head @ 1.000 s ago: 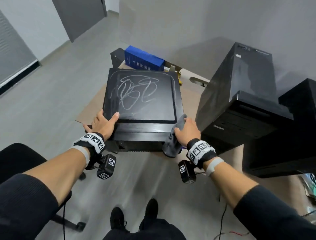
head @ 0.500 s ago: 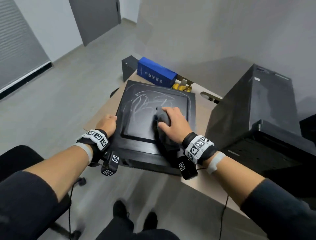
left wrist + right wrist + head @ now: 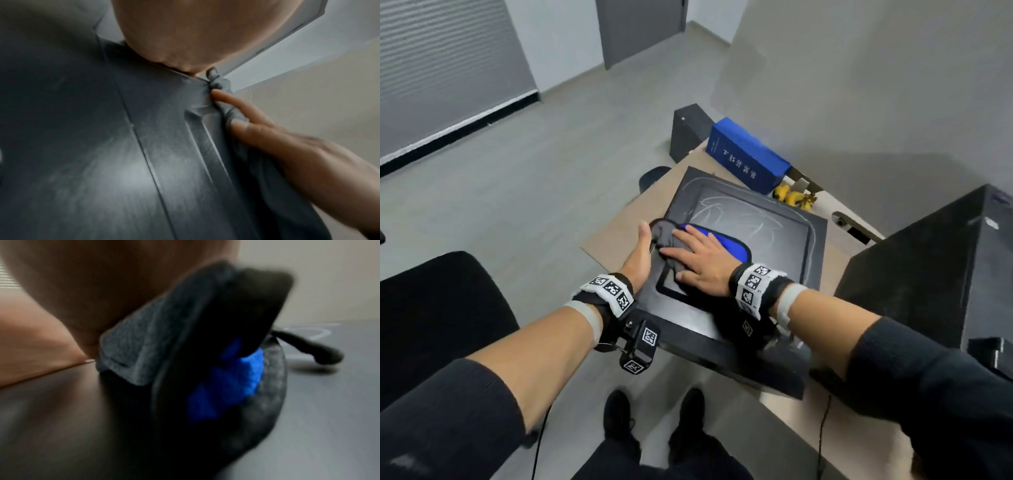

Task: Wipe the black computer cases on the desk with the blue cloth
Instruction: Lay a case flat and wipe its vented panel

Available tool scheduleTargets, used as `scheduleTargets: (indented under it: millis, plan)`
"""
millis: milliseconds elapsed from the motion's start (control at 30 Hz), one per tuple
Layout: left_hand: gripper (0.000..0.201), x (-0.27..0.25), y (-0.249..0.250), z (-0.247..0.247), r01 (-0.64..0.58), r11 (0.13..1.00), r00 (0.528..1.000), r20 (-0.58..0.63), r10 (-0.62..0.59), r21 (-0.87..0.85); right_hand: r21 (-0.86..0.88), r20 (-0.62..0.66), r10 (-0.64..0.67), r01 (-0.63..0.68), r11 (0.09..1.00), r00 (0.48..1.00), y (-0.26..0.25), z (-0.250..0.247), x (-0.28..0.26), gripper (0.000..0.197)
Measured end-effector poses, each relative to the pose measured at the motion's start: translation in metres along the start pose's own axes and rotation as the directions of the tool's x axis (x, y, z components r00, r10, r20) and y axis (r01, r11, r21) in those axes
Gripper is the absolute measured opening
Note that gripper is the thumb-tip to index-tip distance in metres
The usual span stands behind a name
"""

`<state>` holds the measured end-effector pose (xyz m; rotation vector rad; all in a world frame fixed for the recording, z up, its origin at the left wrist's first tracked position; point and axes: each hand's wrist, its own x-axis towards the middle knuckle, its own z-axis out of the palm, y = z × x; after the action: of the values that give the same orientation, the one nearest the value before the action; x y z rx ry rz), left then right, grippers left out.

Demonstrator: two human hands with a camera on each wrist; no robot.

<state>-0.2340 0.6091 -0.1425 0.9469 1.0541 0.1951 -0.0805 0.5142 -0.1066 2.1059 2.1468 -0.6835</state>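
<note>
While right hand (image 3: 700, 262) presses cloth (image 3: 732, 245) flat | left hand (image 3: 638, 253) fingers hidden beside case (image 3: 774, 246)

A grey floor (image 3: 544, 192) runs to pale walls (image 3: 859, 85). A grey door (image 3: 640, 27) stands at the far side, and lowered grey blinds (image 3: 445, 65) hang at the left above a dark sill strip. A black chair (image 3: 438, 315) sits at near left. The tan bench (image 3: 619, 236) stands against the right wall in soft, even light.
</note>
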Motion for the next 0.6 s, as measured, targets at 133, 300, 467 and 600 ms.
scheduleTargets:
  millis: [133,300,467,600]
  plan:
    - [0.13,0.002,-0.005,-0.001,-0.037,0.996,0.989,-0.137,0.048,0.078,0.002,0.0,0.178,-0.178,0.984,0.984,0.055,-0.041,0.048,0.059]
    - [0.125,0.036,-0.022,-0.015,-0.022,0.999,0.993,-0.112,0.025,0.027,0.007,0.053,0.114,-0.114,0.993,0.992,0.024,-0.025,0.019,0.07]
    - [0.124,0.004,0.0,0.002,0.01,0.998,0.996,-0.088,-0.015,-0.057,-0.006,0.15,-0.086,0.088,0.996,0.985,-0.025,0.009,-0.028,0.073]
    - [0.113,-0.003,-0.003,0.005,-0.076,0.993,0.991,-0.099,0.085,0.092,0.009,0.171,-0.075,0.075,0.997,0.982,0.013,-0.014,0.001,0.067]
